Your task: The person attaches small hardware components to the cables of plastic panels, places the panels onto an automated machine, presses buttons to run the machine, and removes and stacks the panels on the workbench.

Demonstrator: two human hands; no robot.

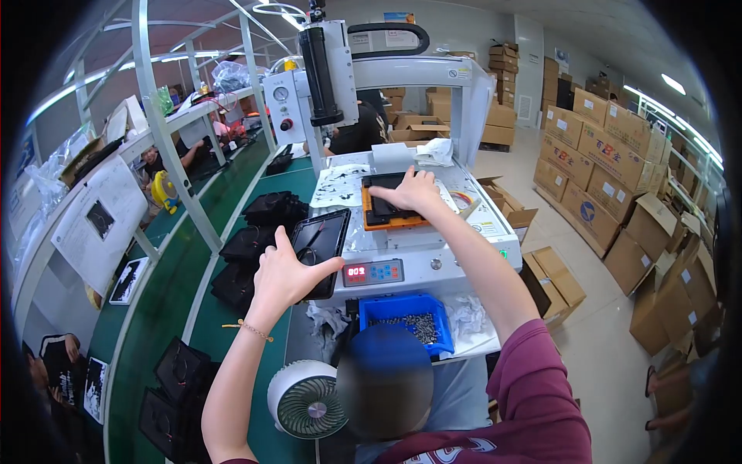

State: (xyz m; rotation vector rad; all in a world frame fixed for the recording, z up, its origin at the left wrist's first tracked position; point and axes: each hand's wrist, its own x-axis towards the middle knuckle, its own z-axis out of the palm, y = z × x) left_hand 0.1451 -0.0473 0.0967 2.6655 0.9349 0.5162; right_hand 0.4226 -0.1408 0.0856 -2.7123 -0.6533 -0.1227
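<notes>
Below the machine's black cylinder, my right hand (pixel 410 193) lies over a black part in the orange fixture (pixel 396 224), fingers apart. Whether it grips that part cannot be made out. To the left, my left hand (pixel 287 271) holds a black rectangular housing (pixel 323 236) by its lower left side, tilted at the machine's front left corner. A thin wire shows inside the housing. The control panel (pixel 373 271) with a red display sits just right of my left hand.
A blue bin (pixel 439 317) of small metal parts is at the machine's front. Black housings (pixel 270 209) are stacked on the green bench at left. A white fan (pixel 305 398) stands near my left forearm. The machine's vertical head (pixel 321 73) rises behind my hands.
</notes>
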